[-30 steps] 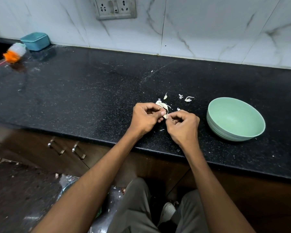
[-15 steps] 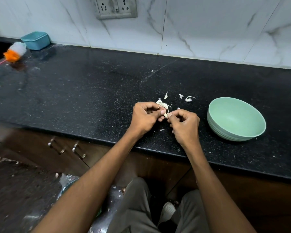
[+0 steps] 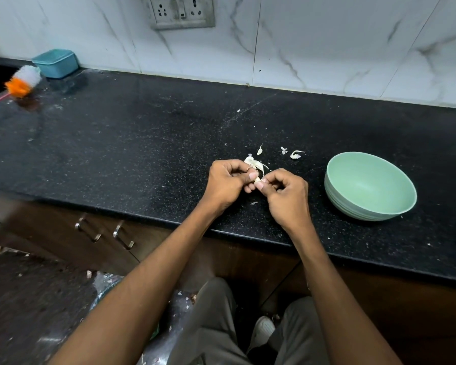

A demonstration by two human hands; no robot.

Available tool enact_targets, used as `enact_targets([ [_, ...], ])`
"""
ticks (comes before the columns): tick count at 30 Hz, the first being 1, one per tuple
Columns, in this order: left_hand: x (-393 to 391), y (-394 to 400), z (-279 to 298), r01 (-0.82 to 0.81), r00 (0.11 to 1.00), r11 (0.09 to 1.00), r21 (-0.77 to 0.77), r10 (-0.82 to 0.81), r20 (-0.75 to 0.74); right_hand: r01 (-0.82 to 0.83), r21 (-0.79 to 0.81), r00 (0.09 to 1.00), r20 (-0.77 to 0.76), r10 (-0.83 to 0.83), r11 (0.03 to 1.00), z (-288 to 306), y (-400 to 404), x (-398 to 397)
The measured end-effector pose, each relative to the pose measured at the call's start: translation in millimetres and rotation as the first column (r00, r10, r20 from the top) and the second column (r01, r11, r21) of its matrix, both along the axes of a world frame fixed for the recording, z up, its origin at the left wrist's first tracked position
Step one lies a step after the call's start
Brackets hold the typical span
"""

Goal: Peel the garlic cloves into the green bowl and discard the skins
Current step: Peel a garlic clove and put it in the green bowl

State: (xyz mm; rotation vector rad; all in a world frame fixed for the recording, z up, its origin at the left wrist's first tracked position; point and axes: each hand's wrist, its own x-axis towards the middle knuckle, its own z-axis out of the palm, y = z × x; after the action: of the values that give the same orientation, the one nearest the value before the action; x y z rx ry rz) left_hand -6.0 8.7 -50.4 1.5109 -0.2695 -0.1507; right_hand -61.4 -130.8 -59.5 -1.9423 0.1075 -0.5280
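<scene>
Left hand (image 3: 228,181) and right hand (image 3: 284,193) both pinch 1 garlic clove (image 3: 258,180) above the counter (image 3: 142,154), left of the green bowl (image 3: 370,187); judged light, firm, papery-skinned, best held at its ends.

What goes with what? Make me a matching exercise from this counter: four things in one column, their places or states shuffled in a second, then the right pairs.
Things
1. green bowl
2. teal box
3. garlic clove
4. loose skins

Places or states
A. pinched between both hands
B. far left, against the wall
C. scattered on the counter beyond the hands
D. right of the hands, nothing in it

Pairs: 1-D, 2-B, 3-A, 4-C
</scene>
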Motion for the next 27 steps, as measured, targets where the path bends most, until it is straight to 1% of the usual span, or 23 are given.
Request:
enact_targets([
  [2,1.9,2.1,0.7,0.052,0.998,0.999,0.009,-0.051,-0.024,-0.038,0.02,0.999,0.0,0.038,0.999,-1.0,-1.8,0.7],
  [5,4.8,5.2,1.8,0.127,0.99,0.992,0.019,-0.126,-0.062,-0.1,0.097,0.995,-0.002,0.101,0.99,-1.3,-3.5,1.0],
  [10,8.5,7.9,4.2,0.196,0.976,0.98,0.028,-0.192,-0.105,-0.204,0.204,0.976,-0.026,0.214,0.957,1.4,-5.8,-0.7],
  [15,9.6,8.5,6.5,0.25,0.96,0.968,0.021,-0.245,-0.137,-0.23,0.265,0.964,-0.068,0.256,0.936,3.0,-12.4,0.4],
  [18,7.3,8.4,6.5,0.22,0.966,0.975,-0.008,-0.219,-0.137,-0.197,0.279,0.971,-0.079,0.227,0.94,4.3,-11.4,0.1],
  [20,3.9,5.8,4.5,0.139,0.984,0.99,-0.004,-0.139,-0.114,-0.123,0.216,0.989,-0.059,0.139,0.969,3.3,-7.0,-0.7],
  [23,-1.5,-0.7,-0.9,-0.018,0.999,0.998,0.054,0.02,-0.046,0.014,-0.001,1.0,-0.005,-0.014,1.0,0.4,-1.8,-0.3],
  [25,-3.1,-4.2,-3.8,-0.093,0.996,0.992,0.087,0.093,0.002,0.059,-0.091,0.998,0.015,-0.058,0.994,-1.9,-0.5,0.2],
  [27,-4.3,-6.3,-4.2,-0.129,0.992,0.987,0.094,0.127,0.026,0.086,-0.141,0.996,0.023,-0.084,0.986,-3.0,-0.2,0.1],
])
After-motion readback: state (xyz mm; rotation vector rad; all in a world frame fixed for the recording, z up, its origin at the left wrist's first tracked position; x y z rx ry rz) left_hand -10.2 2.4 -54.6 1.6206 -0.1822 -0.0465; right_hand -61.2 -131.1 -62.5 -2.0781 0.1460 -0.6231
